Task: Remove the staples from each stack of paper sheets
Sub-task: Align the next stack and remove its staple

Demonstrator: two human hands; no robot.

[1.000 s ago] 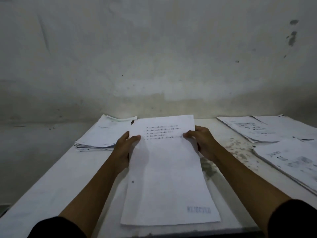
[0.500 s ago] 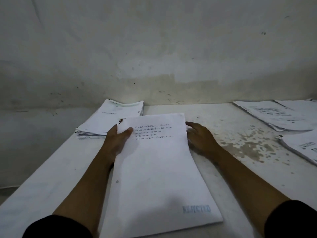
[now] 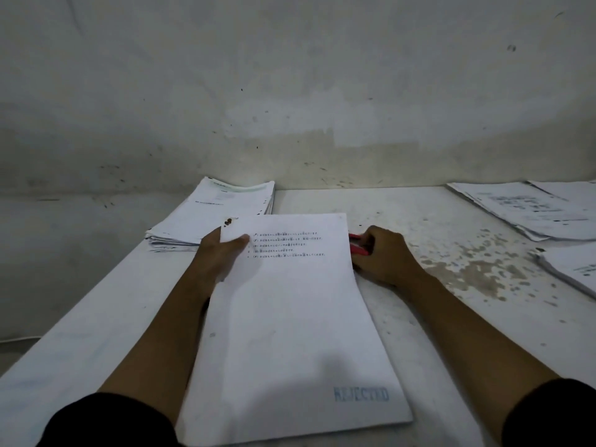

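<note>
The white printed paper stack (image 3: 290, 317) lies between both hands, its rusty stapled corner (image 3: 228, 221) just beyond the left hand (image 3: 219, 256), whose thumb pinches the sheet's edge. The right hand (image 3: 382, 256), beside it, curls around a red tool (image 3: 358, 245).

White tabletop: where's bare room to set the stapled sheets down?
Free: stained white tabletop between the right hand, which grips a red tool, and the right-side printed sheets; also the near-left strip. Crowded: far-left paper pile, right edge.
</note>
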